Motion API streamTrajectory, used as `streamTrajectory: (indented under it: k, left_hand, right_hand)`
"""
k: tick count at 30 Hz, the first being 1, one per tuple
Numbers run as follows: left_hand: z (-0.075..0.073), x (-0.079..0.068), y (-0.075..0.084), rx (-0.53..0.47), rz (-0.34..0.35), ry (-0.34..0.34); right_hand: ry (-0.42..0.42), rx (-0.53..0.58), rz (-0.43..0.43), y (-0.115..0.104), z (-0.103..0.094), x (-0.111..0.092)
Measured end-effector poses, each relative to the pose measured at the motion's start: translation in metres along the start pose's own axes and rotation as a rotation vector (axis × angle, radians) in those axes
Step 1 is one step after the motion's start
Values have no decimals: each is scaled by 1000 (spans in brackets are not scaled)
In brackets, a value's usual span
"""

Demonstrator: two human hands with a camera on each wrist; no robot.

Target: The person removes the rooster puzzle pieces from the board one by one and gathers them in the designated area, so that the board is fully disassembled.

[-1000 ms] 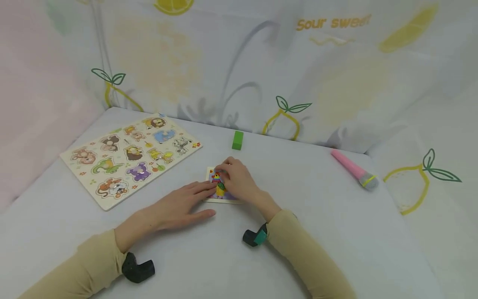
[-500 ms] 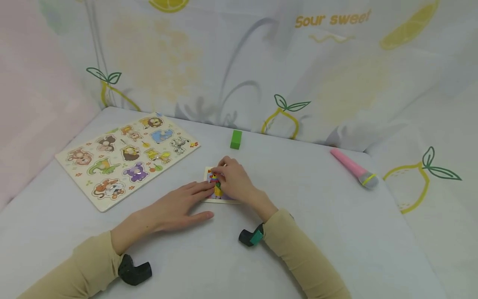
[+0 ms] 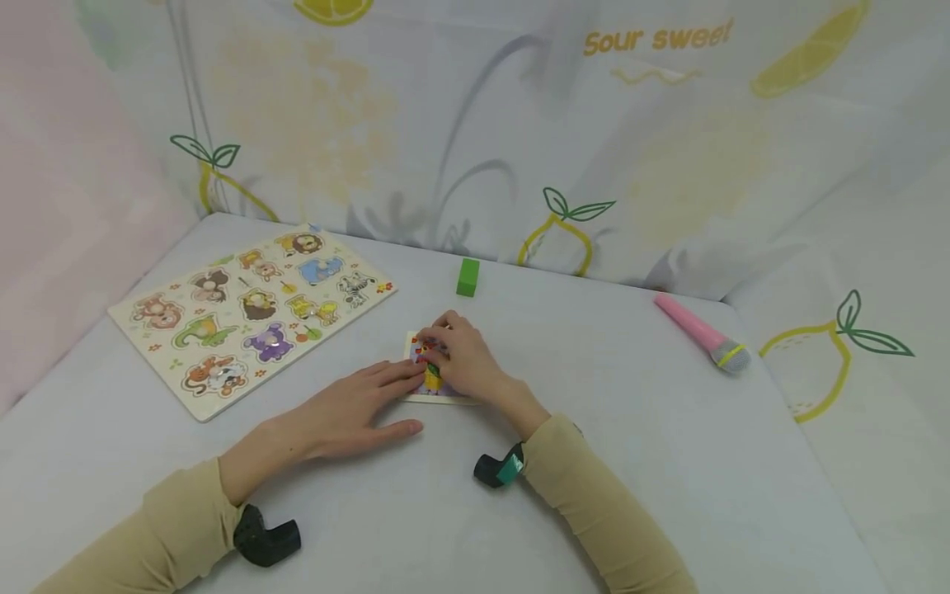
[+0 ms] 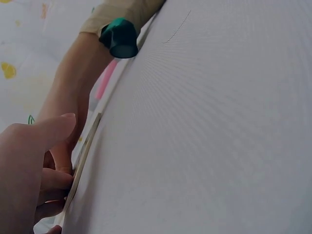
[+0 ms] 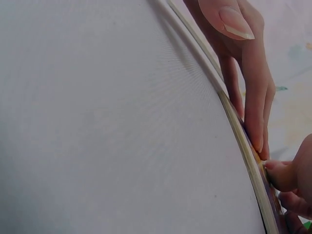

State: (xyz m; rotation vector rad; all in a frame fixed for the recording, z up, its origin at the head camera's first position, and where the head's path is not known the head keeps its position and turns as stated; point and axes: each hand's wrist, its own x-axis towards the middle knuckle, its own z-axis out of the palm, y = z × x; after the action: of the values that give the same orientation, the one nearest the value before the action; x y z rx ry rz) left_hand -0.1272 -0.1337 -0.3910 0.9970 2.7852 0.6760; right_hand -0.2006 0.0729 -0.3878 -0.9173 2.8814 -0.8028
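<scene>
A small picture board (image 3: 439,401), seemingly a puzzle with a bright parrot-like figure on purple, lies flat on the white table. My left hand (image 3: 355,417) reaches in from the left, its nearly straight fingers resting on the board's left part, thumb spread on the cloth side. Over the right part, my right hand (image 3: 473,360) bends its fingers and thumb down onto the picture, covering much of it. In the right wrist view the thumb (image 5: 282,175) touches the picture close to the left fingertips (image 5: 261,148). I cannot tell whether the right fingers pinch a loose piece.
A large animal knob puzzle (image 3: 248,318) lies to the left. Behind the small board stands a green block (image 3: 467,277). A pink toy microphone (image 3: 701,332) lies at the right. Black wrist camera mounts (image 3: 267,536) hang below both cuffs. A lemon-patterned cloth (image 3: 445,124) hangs behind.
The scene has shifted slightly in the head view. The right fingers have moved a little over the picture, while the left hand keeps its place on the board.
</scene>
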Motion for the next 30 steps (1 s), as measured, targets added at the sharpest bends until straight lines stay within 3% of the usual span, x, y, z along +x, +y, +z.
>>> streamTrajectory:
  k: [10, 30]
  left_hand:
    - [1, 1, 0, 9, -3, -3]
    - [1, 0, -1, 13, 0, 9]
  right_hand:
    - [-14, 40, 21, 2, 4, 2]
    - [39, 173, -10, 9, 4, 3]
